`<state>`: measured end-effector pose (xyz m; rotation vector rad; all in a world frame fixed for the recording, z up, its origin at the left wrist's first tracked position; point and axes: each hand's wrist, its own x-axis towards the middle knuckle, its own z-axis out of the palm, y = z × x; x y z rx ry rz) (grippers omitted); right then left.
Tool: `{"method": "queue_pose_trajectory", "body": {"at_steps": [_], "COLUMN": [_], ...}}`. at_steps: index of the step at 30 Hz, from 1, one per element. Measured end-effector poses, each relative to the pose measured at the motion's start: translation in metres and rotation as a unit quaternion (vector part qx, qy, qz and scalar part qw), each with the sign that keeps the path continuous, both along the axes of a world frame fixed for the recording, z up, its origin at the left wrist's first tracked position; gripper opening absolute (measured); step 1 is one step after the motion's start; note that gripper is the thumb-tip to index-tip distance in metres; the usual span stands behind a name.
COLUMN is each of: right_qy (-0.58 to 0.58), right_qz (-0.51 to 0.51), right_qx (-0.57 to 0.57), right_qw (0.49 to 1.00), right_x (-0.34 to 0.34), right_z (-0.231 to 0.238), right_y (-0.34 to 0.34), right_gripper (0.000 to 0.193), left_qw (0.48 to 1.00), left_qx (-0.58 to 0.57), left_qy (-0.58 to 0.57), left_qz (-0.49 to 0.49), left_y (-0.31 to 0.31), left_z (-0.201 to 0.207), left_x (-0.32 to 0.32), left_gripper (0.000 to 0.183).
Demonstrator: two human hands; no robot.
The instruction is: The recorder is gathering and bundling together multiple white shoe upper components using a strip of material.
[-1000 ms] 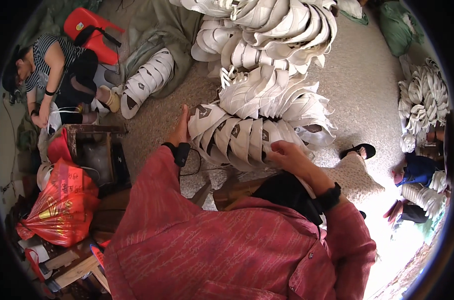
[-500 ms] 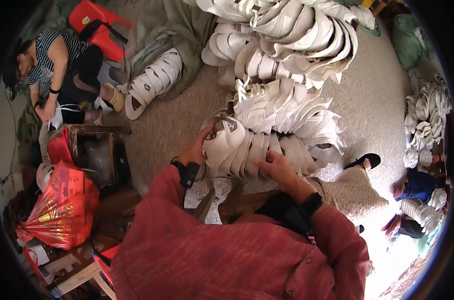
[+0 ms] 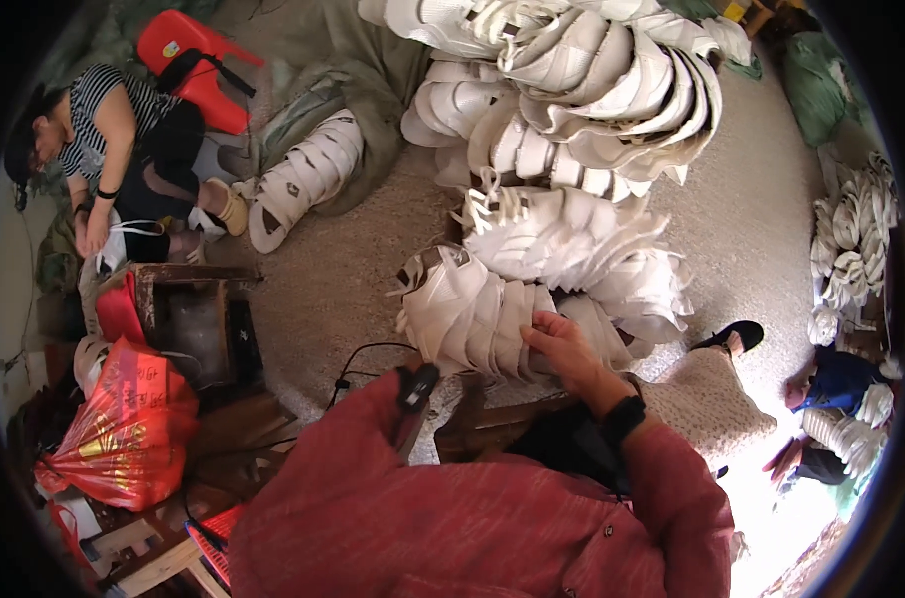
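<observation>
A row of nested white shoe uppers (image 3: 472,314) lies in front of me, its toe end to the left. My right hand (image 3: 569,351) is at the near side of this row, thumb and fingers closed on the edge of one shoe upper (image 3: 540,301). My left wrist, with a black band, reaches the near left end of the row. The left hand itself is hidden there, so its fingers do not show. Directly behind lies another row of white shoe uppers (image 3: 572,234), one with laces at its left end.
Larger piles of white uppers (image 3: 612,85) rise farther back. Another stack (image 3: 308,174) lies on green cloth at left, near a seated person (image 3: 114,130) and a red chair (image 3: 198,75). A red plastic bag (image 3: 124,429) and wooden stool (image 3: 188,274) stand at left.
My left hand has left the toe end of the near row and dropped out of sight toward me. My right hand has shifted slightly right, its fingers now on an upper's edge.
</observation>
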<state>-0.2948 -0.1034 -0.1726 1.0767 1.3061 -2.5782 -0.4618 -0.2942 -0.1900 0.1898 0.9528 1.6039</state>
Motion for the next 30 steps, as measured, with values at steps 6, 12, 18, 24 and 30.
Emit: {"method": "queue_pose_trajectory", "body": {"at_steps": [6,12,18,24,30], "right_qy": [0.006,-0.096,-0.081,-0.013,-0.015], "right_qz": [0.008,0.084,0.013,0.009,-0.062], "right_qx": [0.060,0.324,0.113,0.126,0.035], "right_qw": [0.998,0.937,0.990,0.992,0.997], "right_x": [-0.031,-0.021,-0.019,-0.012,-0.014], "right_z": [0.032,-0.003,0.005,-0.020,0.043], "right_y": [-0.028,-0.033,-0.031,-0.041,-0.016], "right_gripper": [0.026,0.025,0.024,0.024,0.020], "left_qw": [0.991,0.971,0.917,0.878,0.944], "left_qx": [-0.046,-0.055,-0.188,-0.337,-0.326], "left_qy": [-0.110,-0.193,0.285,0.340,0.060], "left_qz": [-0.066,-0.132,-0.204,0.005,-0.012], "left_y": [-0.009,-0.048,-0.049,-0.004,-0.027], "left_z": [-0.033,-0.025,-0.039,-0.053,-0.039], "left_x": [-0.046,-0.135,-0.098,-0.038,-0.025], "left_gripper": [0.058,0.061,0.076,0.059,0.041]}}
